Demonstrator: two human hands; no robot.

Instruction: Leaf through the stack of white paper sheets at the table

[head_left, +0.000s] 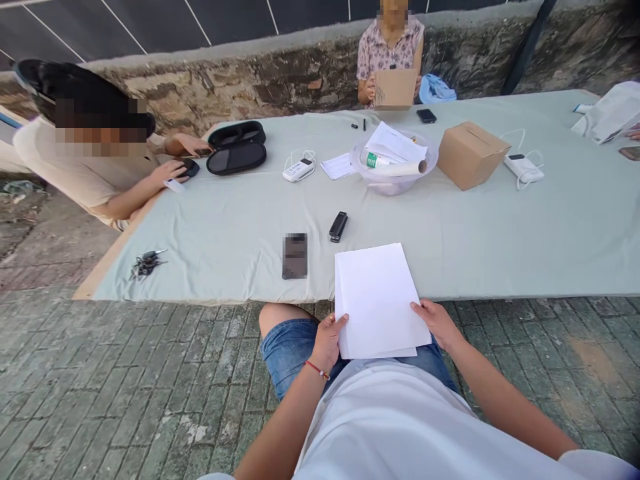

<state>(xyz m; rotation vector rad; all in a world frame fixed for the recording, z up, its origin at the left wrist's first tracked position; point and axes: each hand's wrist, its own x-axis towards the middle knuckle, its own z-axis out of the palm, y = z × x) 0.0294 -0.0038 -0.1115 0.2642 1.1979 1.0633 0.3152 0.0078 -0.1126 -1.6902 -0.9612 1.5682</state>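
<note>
Between my hands are white sheets of paper (377, 300), slightly fanned at the left and bottom edges, held over my lap with the far end at the table edge. My left hand (327, 339) pinches their left side, thumb on top. Opposite it, my right hand (436, 321) grips the right side the same way. The fingers beneath the paper are hidden. Just beyond the sheets lies a black stapler (339, 227). A dark phone (295, 257), partly blurred out, rests to the left of the paper.
On the cloth-covered table (235, 227) are keys (147, 264), a black case (237, 148), a plastic basin (393, 183) with papers and a roll, a cardboard box (473, 155) and white cabled devices (299, 169). One person (95, 160) sits left; another (367, 57) holds a carton opposite.
</note>
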